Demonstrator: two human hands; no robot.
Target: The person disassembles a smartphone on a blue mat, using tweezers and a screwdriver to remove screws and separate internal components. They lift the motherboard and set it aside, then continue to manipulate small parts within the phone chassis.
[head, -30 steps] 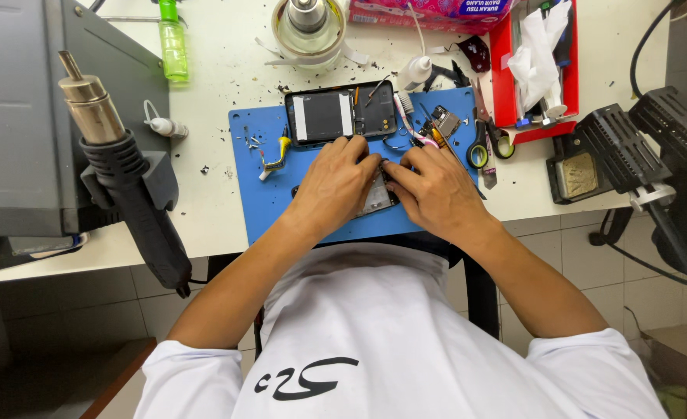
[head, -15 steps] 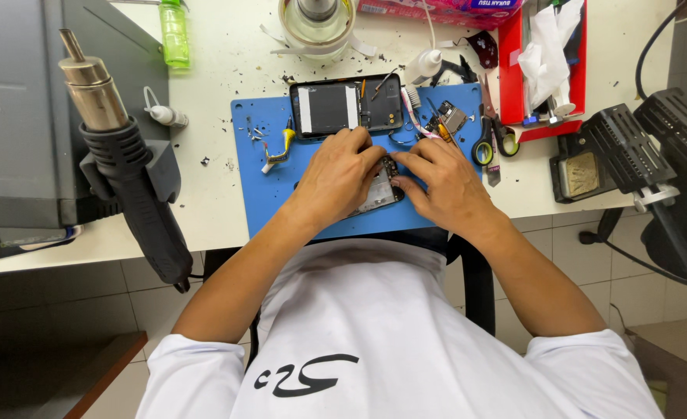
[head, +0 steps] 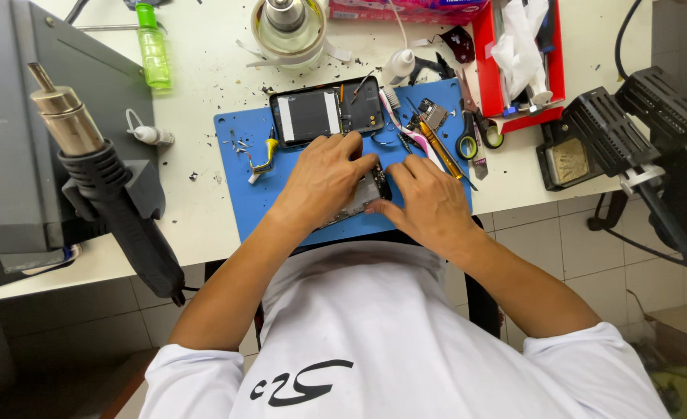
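Both my hands rest on a small dark phone part [head: 368, 192] lying on the blue work mat [head: 250, 202]. My left hand [head: 324, 180] covers most of it from the left, fingers pressed down. On its right edge sits my right hand [head: 427, 203], fingertips curled against it. An opened phone body [head: 326, 111] with a black battery lies on the mat just beyond my fingers. A yellow pry tool [head: 263, 159] sits at the mat's left.
A hot-air gun [head: 103, 178] stands in its holder on the left. A green bottle [head: 153, 45], a glass jar [head: 287, 23], a red tray [head: 522, 54], scissors [head: 471, 140] and a screwdriver [head: 437, 147] lie behind. Black equipment [head: 646, 132] stands at the right.
Both hands stay on the phone part with only small finger shifts. The view has dropped slightly, so the desk sits higher in the picture.
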